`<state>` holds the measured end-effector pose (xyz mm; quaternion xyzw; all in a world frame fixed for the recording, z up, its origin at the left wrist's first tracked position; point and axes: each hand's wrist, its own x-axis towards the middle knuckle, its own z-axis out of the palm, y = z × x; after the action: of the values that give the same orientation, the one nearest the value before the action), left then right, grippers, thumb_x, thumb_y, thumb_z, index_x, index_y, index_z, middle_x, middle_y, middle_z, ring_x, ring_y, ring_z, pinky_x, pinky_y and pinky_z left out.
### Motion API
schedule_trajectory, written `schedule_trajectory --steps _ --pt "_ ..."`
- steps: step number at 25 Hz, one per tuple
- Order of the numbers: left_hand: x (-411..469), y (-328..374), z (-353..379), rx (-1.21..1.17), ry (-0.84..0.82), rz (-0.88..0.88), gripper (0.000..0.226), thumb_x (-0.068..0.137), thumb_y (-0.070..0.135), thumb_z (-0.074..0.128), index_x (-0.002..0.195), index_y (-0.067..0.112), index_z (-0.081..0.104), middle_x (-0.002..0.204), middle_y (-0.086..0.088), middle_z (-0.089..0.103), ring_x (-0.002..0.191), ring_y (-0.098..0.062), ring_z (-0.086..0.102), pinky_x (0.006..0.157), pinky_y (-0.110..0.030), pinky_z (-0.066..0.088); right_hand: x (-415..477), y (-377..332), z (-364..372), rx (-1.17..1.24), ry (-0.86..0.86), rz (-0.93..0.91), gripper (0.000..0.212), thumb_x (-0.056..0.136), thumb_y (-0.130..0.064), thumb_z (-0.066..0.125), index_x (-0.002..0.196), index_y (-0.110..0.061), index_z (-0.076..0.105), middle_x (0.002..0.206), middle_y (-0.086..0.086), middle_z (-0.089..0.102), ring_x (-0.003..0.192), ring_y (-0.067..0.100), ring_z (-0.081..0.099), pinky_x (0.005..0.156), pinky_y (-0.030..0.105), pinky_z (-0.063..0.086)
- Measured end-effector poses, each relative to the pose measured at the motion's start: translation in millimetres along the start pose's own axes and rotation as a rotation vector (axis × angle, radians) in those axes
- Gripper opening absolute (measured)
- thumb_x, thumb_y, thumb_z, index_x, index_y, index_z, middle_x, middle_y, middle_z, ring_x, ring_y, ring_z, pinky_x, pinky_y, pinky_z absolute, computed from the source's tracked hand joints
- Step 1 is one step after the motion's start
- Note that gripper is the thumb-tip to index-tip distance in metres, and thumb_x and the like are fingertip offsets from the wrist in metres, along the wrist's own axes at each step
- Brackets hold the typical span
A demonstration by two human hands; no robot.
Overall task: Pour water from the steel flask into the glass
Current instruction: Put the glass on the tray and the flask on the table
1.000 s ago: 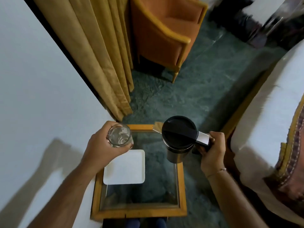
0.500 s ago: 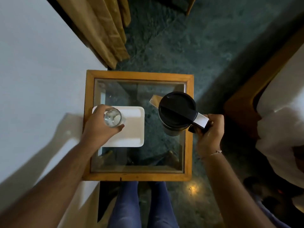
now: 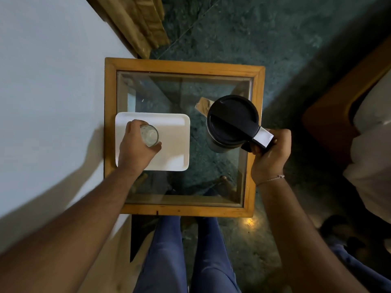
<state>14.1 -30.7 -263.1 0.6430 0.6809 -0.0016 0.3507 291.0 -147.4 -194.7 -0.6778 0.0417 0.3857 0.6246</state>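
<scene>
Nearest the wearer, the two forearms reach out over the wood-framed glass table [image 3: 184, 65]; the left hand [image 3: 136, 149] has its fingers curled round the glass [image 3: 149, 135], thumb on the near side, pressing the wall of it, and the glass stands upright over the white tray [image 3: 175, 144] on the table's left half, though whether its base touches the tray I cannot tell; the right hand [image 3: 269, 152] is wrapped tight on the handle of the steel flask [image 3: 231, 121], fingers pressed together round the grip, holding the flask upright above the table's right half with its black lid on top; the spout [image 3: 203, 105] juts from the flask's far-left side, so it points past the glass rather than at it; the glass lies to the left of the flask and slightly nearer, well apart from the spout; the pour, as I judge it, hangs on closing that gap and tilting the flask leftward over the open rim.
</scene>
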Motion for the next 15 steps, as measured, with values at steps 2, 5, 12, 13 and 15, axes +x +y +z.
schedule_trajectory --steps 2,5,12,13,15 --pt "-3 -1 6 -0.005 -0.008 0.000 0.083 0.083 0.024 0.105 0.150 0.018 0.056 0.154 -0.014 0.069 0.137 -0.040 0.069 0.116 -0.063 0.061 0 4 0 0.006 -0.017 0.004 0.030 0.069 -0.040 0.055 0.067 -0.012 0.045 0.057 -0.003 0.052 0.050 0.011 0.042 0.049 0.025 0.034" --pt "-6 -3 12 -0.018 -0.011 0.024 0.082 0.085 0.025 0.104 0.151 0.018 0.056 0.154 -0.014 0.069 0.137 -0.040 0.069 0.116 -0.061 0.060 -3 12 -2 -0.014 -0.022 -0.032 0.025 0.073 -0.036 0.055 0.062 -0.015 0.048 0.052 -0.010 0.056 0.047 0.007 0.044 0.047 0.021 0.036" --pt "-7 -6 20 0.034 -0.050 0.040 0.076 0.091 0.028 0.099 0.152 0.016 0.056 0.157 -0.016 0.066 0.138 -0.042 0.068 0.121 -0.063 0.057 -7 25 -17 -0.130 0.055 -0.108 0.016 0.076 -0.032 0.056 0.068 -0.020 0.050 0.067 -0.003 0.053 0.062 0.012 0.043 0.056 0.028 0.034" --pt "-7 -8 21 0.040 -0.061 0.036 0.074 0.092 0.028 0.098 0.152 0.016 0.056 0.157 -0.016 0.066 0.139 -0.042 0.068 0.122 -0.063 0.057 -9 26 -20 -0.204 0.070 -0.113 0.014 0.074 -0.033 0.058 0.073 -0.022 0.050 0.074 -0.001 0.051 0.066 0.011 0.044 0.059 0.027 0.037" --pt "-7 -11 21 0.058 -0.087 0.044 0.071 0.095 0.029 0.095 0.152 0.016 0.055 0.158 -0.016 0.064 0.140 -0.042 0.067 0.123 -0.064 0.057 -11 31 -26 -0.277 0.063 -0.112 0.022 0.069 -0.039 0.060 0.077 -0.021 0.050 0.084 0.003 0.048 0.073 0.011 0.047 0.062 0.024 0.041"
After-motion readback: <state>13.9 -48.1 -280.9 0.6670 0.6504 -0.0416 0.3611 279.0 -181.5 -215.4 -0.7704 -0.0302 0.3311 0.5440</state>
